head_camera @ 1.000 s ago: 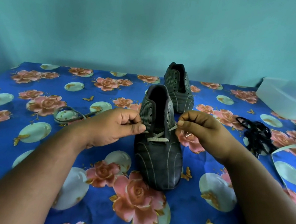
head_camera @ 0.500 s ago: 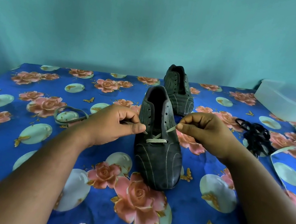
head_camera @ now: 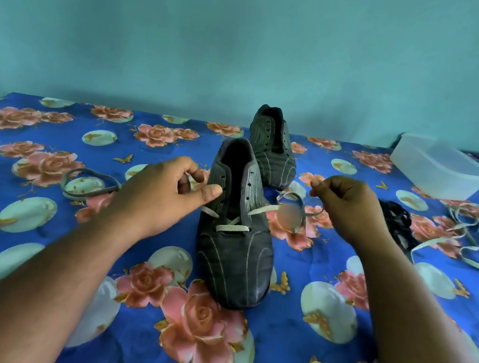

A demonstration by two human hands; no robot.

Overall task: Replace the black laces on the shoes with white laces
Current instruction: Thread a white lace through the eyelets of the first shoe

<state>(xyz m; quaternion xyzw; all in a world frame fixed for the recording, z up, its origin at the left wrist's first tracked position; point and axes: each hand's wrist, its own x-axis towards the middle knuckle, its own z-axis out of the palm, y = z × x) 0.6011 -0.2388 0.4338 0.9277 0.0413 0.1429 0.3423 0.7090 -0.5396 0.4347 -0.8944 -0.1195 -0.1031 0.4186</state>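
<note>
- Surroundings: a translucent rectangular plastic tub [head_camera: 438,168] is seen far right; a tangled black lace heap [head_camera: 396,220] and loose white laces [head_camera: 465,238] lie right on the blue floral cloth [head_camera: 40,246].
- Centre: a dark striped leather shoe [head_camera: 233,241], partly threaded with a flat white lace [head_camera: 232,227]; its unlaced twin [head_camera: 272,152] is set behind.
- Left hand [head_camera: 163,198]: fingers loosely curled beside the eyelets; a grasp cannot be told.
- Right hand [head_camera: 351,205]: the lace end is pinched.

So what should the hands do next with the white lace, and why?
Probably the right hand should poke its lace end into the next empty eyelet on the near shoe. The white lace only crosses the lowest holes, the upper eyelets are bare, and the left hand is at the shoe's side.
</note>
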